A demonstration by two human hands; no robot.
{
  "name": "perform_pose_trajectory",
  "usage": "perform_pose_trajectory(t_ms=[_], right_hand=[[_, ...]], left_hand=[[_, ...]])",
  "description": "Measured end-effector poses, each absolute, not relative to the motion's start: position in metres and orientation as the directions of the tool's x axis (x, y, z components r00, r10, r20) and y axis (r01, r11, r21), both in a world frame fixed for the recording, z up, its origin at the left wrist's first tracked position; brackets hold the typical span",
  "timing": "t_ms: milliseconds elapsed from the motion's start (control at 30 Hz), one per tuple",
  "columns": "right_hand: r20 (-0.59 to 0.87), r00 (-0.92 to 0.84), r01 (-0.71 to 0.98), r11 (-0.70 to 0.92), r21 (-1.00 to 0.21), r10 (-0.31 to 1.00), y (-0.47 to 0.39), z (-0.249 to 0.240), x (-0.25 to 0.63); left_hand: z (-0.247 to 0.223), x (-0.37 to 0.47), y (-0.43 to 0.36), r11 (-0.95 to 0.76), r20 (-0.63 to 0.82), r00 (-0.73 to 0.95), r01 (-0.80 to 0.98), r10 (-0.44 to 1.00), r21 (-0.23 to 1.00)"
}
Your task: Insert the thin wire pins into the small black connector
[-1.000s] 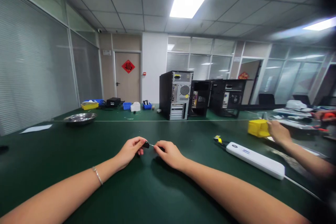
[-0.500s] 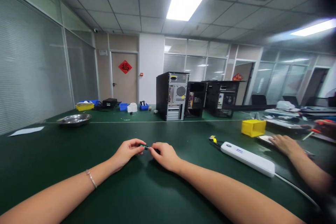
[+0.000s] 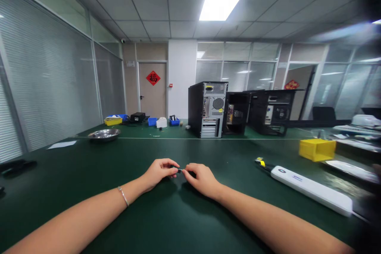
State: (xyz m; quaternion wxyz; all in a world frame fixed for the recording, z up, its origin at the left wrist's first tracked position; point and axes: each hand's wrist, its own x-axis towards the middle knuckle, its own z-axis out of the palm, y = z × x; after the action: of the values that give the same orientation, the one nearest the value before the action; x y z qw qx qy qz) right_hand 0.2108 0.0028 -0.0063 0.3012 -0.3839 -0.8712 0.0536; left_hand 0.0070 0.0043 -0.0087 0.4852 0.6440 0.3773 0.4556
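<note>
Above the green table [image 3: 143,222], my left hand [image 3: 162,172] pinches a small dark part [image 3: 179,170] between thumb and fingers. Most of that part is hidden by the fingers. My right hand [image 3: 200,178] is closed just to the right, its thumb and fingertip pressed together at the part's thin end; what they hold is too small to make out. The two hands nearly meet.
Computer cases [image 3: 210,111] stand at the back. A white power strip [image 3: 312,190] and a yellow bin [image 3: 317,150] are on the right. At the left are a metal bowl [image 3: 104,135], a white sheet [image 3: 62,145] and a yellow tray [image 3: 113,121].
The view has turned left, so the scene sits further right. The co-worker's hand at the right has nearly left view. More of the small part is covered by my left fingers.
</note>
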Motion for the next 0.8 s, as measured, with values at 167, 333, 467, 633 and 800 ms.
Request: perform_pose_trajectory(t_ms=[167,333,467,633,800], right_hand=[[0.480,-0.554,0.607,0.724,-0.326,0.681,0.0015,-0.0054,0.2123],[0.468,-0.595,0.576,0.753,-0.317,0.653,-0.0025,-0.0031,0.2125],[0.471,-0.571,0.607,0.732,-0.310,0.673,-0.0034,-0.0028,0.2113],[0.497,-0.535,0.622,0.717,-0.316,0.683,-0.0006,-0.0048,0.2108],[0.497,-0.524,0.647,0.702,-0.297,0.692,0.0015,-0.0071,0.2108]], left_hand=[[-0.0062,0.0066,0.0024,-0.221,0.202,0.310,0.027,0.929,0.975],[-0.0093,0.0054,0.0044,-0.196,0.174,0.346,0.030,0.922,0.980],[-0.0120,0.0050,0.0071,-0.214,0.196,0.336,0.019,0.921,0.977],[-0.0106,0.0055,0.0069,-0.205,0.195,0.289,0.005,0.937,0.979],[-0.0103,0.0063,0.0062,-0.229,0.213,0.291,0.024,0.933,0.973]])
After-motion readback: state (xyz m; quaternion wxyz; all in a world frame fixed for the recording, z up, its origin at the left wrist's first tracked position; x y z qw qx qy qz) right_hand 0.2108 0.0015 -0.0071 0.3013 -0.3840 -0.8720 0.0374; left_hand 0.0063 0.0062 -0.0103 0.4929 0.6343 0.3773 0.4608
